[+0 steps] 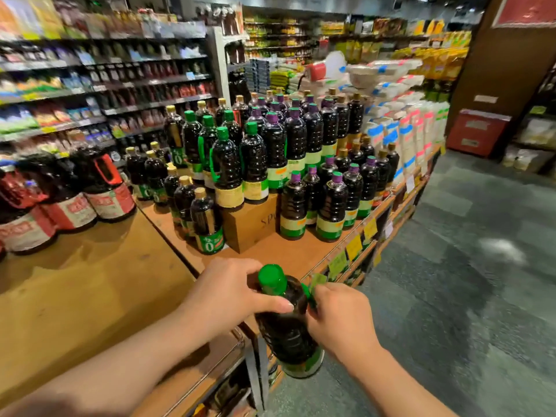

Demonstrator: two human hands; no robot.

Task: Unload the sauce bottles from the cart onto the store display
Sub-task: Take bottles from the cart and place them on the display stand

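Here we grip a green-capped sauce bottle with both hands, left hand and right hand, at the display shelf's front edge. Ahead, a cardboard box and standing bottles crowd it.

The dark, green-capped plastic sauce bottle has its shoulder hidden under the left hand and its far side behind the right hand, whose fingertips cannot be seen; its green-and-white label at the base is too blurred to read; both forearms run off the bottom edge; the brown cardboard box shows only partial lettering, its top covered by bottles; the back-wall shelves of packets are smeared beyond reading.
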